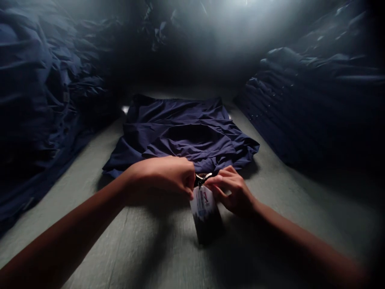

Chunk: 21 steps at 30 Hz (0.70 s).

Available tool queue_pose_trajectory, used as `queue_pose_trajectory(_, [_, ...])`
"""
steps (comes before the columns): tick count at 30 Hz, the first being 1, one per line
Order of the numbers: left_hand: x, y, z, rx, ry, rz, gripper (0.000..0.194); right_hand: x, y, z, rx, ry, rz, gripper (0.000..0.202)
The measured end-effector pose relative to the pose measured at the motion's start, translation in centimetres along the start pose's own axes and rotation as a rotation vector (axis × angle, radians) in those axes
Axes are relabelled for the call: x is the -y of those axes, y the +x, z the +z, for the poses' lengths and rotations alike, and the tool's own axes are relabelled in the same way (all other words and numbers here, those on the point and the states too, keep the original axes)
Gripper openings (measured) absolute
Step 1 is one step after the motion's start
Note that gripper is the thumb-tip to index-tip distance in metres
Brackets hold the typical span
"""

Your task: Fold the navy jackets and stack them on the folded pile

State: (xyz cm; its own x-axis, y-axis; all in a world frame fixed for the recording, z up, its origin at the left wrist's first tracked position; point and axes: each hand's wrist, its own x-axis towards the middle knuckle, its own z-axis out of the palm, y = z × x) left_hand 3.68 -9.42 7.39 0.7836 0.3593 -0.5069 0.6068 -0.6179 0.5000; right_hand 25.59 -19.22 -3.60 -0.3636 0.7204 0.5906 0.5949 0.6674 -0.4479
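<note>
A navy garment lies spread and rumpled on a pale surface in front of me. At its near edge, my left hand is closed, knuckles up; its fingertips are hidden, so what they grip cannot be made out. Close beside it, the thumb and fingers of my right hand pinch the dark string at the top of a hang tag. This tag is white above with small print, dark below, and hangs between my hands toward me. A small pale strip shows by the right fingertips.
A tall heap of navy cloth rises on the left. Another stack of folded navy garments stands on the right. The pale work surface runs between them, and the background is dark with a dim glow at top.
</note>
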Motion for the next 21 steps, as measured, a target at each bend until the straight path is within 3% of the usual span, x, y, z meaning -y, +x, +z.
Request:
queue_pose_trajectory(3, [0.2, -0.5, 0.2, 0.001, 0.029, -0.043, 0.008, -0.3, -0.3, 0.2, 0.076, -0.010, -0.026, 0.012])
queue_pose_trajectory(6, [0.3, -1.0, 0.1, -0.073, 0.067, -0.062, 0.009, -0.3, -0.4, 0.1, 0.160, -0.073, -0.062, 0.017])
queue_pose_trajectory(11, [-0.5, -0.9, 0.5, -0.071, 0.097, 0.037, 0.009, 0.1, -0.5, -0.4, 0.316, -0.107, -0.066, 0.020])
queue_pose_trajectory(13, [-1.2, -0.5, 0.9, -0.038, 0.144, 0.042, 0.003, 0.2, -0.4, -0.5, 0.342, -0.084, -0.061, 0.021])
queue_pose_trajectory(21, [-2.2, 0.4, 1.9, -0.001, 0.240, 0.027, 0.011, 0.0, -0.8, 0.0, 0.366, 0.043, -0.019, 0.020])
